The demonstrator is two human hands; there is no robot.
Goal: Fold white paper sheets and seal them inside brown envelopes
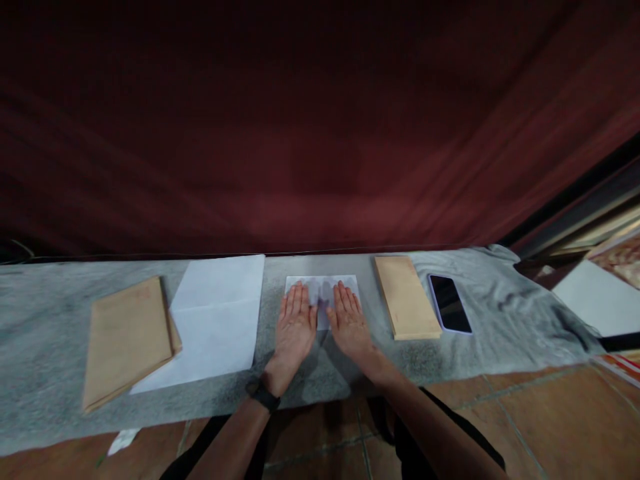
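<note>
Paper (323,291) lies on grey cloth (510,320) beneath the left hand (296,325) and right hand (350,325). Each grip is unclenched, flattened palm down.

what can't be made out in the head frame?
Head view:
Parts of small white paper: under left hand and right hand.
Part of large white sheet: under left brown paper stack.
Faint marks on that stack: blurred, too small.
White panel, far right: cut off by frame edge.
</note>
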